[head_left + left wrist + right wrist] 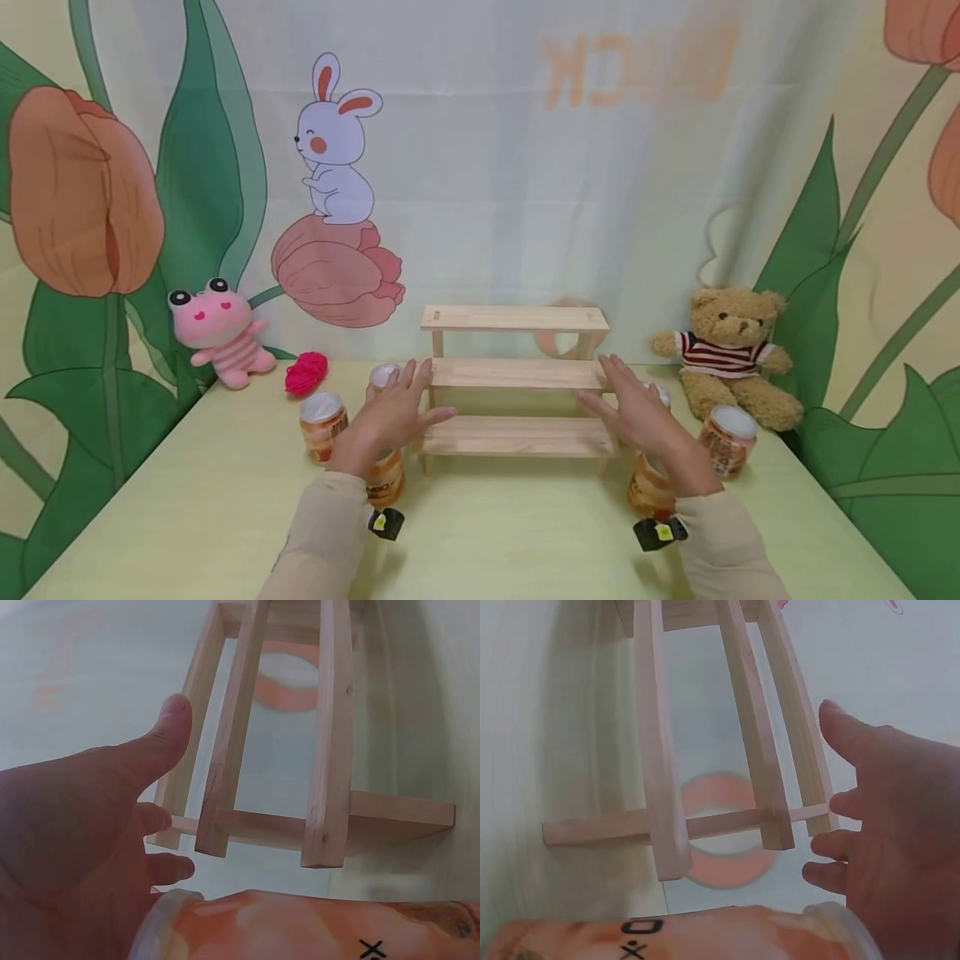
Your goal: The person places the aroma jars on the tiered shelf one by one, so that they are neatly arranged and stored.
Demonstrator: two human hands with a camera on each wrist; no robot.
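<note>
A light wooden three-step rack (517,373) stands upright in the middle of the table. My left hand (390,410), fingers extended and thumb apart, is at the rack's left side. On the right side my right hand (637,410) mirrors it, palm turned inward with the thumb toward the lower steps. Neither hand holds anything. An orange-labelled jar (385,482) stands under my left wrist, and another jar (651,490) under my right wrist. In the left wrist view the rack's side posts (330,735) rise beyond the thumb; the right wrist view shows the opposite side posts (660,750).
Further left are a pale-lidded jar (322,429), a partly hidden jar (381,375), a pink yarn bundle (306,373) and a pink frog plush (221,333). At right are a jar (727,442) and a teddy bear (727,358). A printed curtain (480,167) hangs behind.
</note>
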